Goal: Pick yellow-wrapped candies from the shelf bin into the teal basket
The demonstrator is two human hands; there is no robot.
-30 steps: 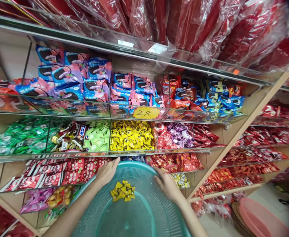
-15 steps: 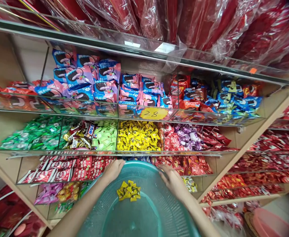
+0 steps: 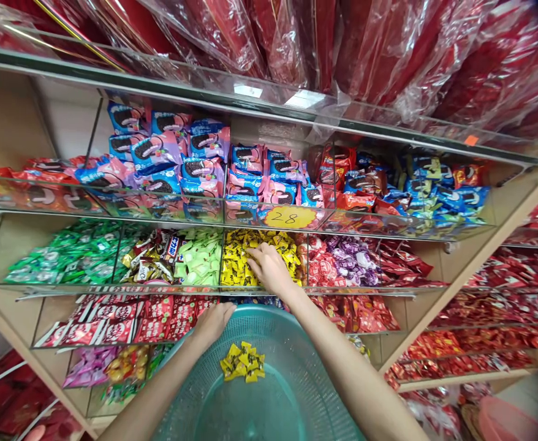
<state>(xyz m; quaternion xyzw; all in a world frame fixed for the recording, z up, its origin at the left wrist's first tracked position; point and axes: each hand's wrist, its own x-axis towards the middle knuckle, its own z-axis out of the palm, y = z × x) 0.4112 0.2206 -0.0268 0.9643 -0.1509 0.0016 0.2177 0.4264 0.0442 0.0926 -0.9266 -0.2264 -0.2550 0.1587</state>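
Observation:
A green plastic basket [image 3: 291, 361] with a mesh wall is in front of me, tilted toward me. My left hand [image 3: 214, 320] grips its far rim, fingers wrapped over the edge. Inside the basket lies a small heap of yellow-wrapped candies [image 3: 242, 362]. My right hand [image 3: 271, 268] is off the basket, up in the shelf compartment of matching yellow candies [image 3: 239, 257]. Its fingers are apart and touch the top of that pile; no candy shows in its grasp.
Green-wrapped candies [image 3: 78, 251] and purple-wrapped candies [image 3: 352, 257] fill nearby compartments behind glass fronts. Above are packs of cookies [image 3: 156, 150] and a yellow price tag [image 3: 290, 217] reading 28. Red-wrapped packets [image 3: 113, 321] lie on the shelf below. A pink basin [image 3: 508, 419] stands at lower right.
My right hand has left the basket's right rim and moved up and left into the yellow candies. My left hand stays on the rim. The view has shifted slightly.

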